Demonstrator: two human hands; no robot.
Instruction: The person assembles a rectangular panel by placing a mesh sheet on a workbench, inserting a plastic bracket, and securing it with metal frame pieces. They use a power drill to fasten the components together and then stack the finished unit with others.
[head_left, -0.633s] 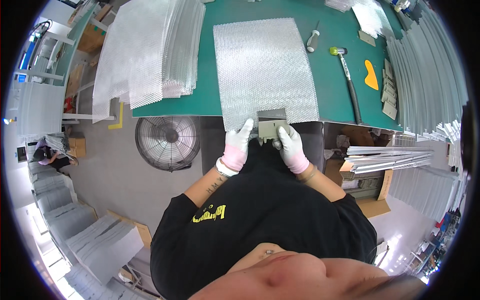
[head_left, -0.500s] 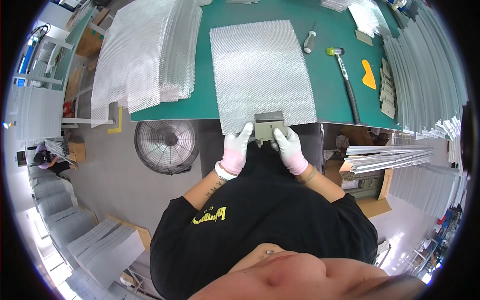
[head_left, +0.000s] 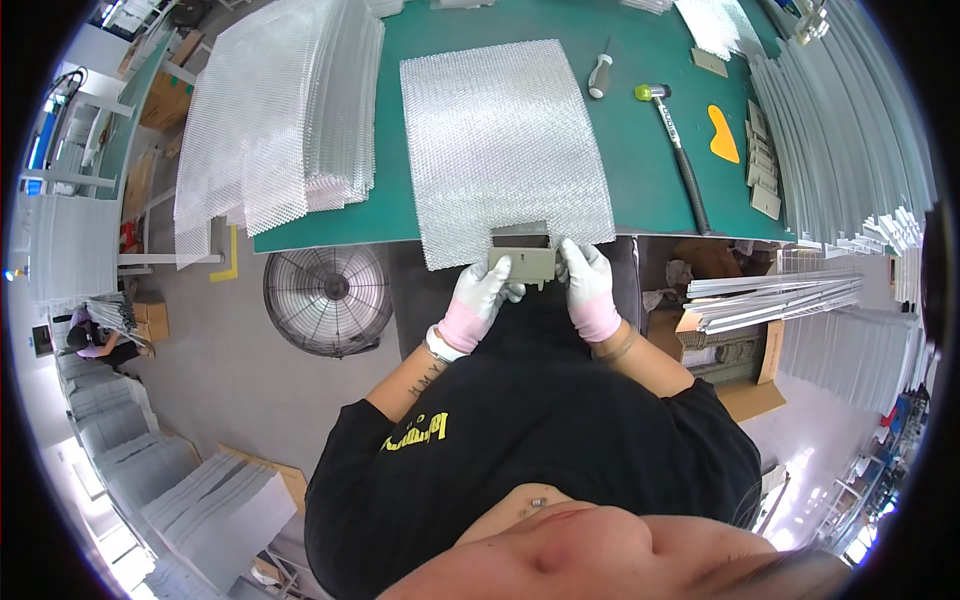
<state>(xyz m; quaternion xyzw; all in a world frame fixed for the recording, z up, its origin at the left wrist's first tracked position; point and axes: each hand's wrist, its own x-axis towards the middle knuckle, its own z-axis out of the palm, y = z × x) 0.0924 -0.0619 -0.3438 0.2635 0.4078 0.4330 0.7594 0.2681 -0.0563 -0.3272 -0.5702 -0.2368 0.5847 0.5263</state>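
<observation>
A silvery mesh sheet (head_left: pixel 505 140) with a rectangular notch in its near edge lies on the green table, that edge jutting past the table's front. At the notch is a small grey-beige plate (head_left: pixel 523 264), roughly level with the table edge. My left hand (head_left: pixel 482 298), in a white and pink glove, grips the plate's left end with the thumb on top. My right hand (head_left: pixel 588 288), gloved alike, is closed at the sheet's near right corner, beside the plate's right end. Its thumb lies against the mesh; the fingertips are partly hidden.
Stacked mesh sheets (head_left: pixel 260 120) stand on the left of the table (head_left: pixel 640 180). To the right lie a screwdriver (head_left: pixel 600 76), a mallet (head_left: pixel 680 155), a yellow scraper-like piece (head_left: pixel 722 136) and several grey plates (head_left: pixel 762 175). A floor fan (head_left: pixel 328 300) stands below.
My left thumb has come onto the plate's left end. My right thumb has left the plate's face and moved to the mesh corner. The whole view has shifted slightly.
</observation>
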